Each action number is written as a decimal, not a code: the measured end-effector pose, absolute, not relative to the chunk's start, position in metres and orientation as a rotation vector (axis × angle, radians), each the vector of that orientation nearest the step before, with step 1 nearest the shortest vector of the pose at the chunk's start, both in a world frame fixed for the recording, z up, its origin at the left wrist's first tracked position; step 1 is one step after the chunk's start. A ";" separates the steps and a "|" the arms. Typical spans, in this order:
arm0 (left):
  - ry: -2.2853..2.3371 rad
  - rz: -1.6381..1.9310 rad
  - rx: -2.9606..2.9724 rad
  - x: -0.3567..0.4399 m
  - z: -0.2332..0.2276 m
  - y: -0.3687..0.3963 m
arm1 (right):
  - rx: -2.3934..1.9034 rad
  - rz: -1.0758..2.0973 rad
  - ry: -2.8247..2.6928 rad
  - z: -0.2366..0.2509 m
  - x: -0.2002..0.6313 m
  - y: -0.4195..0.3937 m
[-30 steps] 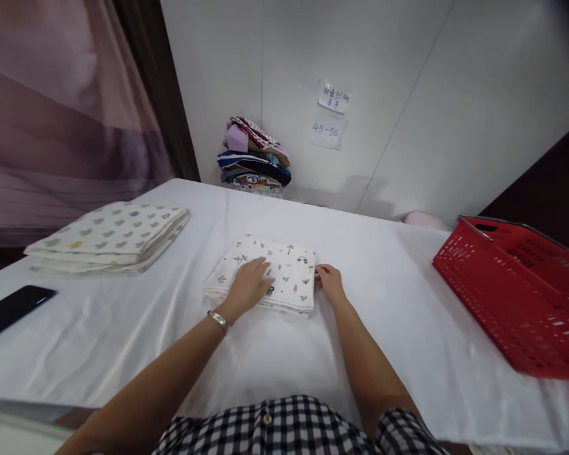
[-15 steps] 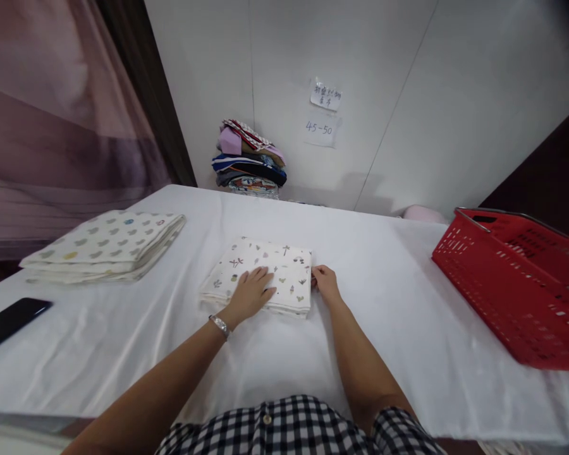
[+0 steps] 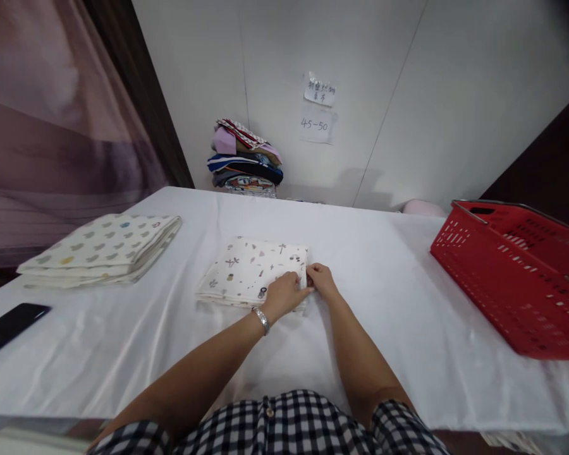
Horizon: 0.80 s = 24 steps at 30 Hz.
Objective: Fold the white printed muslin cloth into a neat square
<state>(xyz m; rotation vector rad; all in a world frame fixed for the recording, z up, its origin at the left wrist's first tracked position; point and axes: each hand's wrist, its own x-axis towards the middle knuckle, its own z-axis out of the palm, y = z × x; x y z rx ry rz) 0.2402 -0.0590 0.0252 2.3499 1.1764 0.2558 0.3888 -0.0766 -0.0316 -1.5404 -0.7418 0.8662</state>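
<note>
A white folded cloth [image 3: 251, 262] with small printed plants and figures lies flat on the table in front of me. My left hand [image 3: 284, 296] rests on its near right part, fingers curled in at the right edge and thumb pointing toward the other hand. At that same edge my right hand [image 3: 321, 281] pinches the cloth's side between thumb and fingers. The two hands almost touch. What exactly lies between the fingertips is partly hidden.
Another folded cloth [image 3: 104, 243] with grey prints lies at left, behind a black phone [image 3: 12, 325]. A red plastic basket [image 3: 512, 284] stands at right on the white-covered table [image 3: 384, 354]. Folded fabrics [image 3: 246, 158] are stacked by the wall, left of paper signs [image 3: 317, 126].
My left hand has slid right across the cloth, from lying flat near its middle to curling at the right edge. My right hand stays at that edge.
</note>
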 end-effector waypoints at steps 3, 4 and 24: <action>1.233 0.214 2.364 0.245 0.023 -0.059 | -1.536 0.852 -0.752 -0.033 0.389 -0.076; 1.241 0.202 2.355 0.246 0.022 -0.058 | -1.537 0.849 -0.752 -0.034 0.389 -0.075; 1.236 0.248 2.321 0.238 0.021 -0.057 | -1.586 0.884 -0.747 -0.034 0.391 -0.073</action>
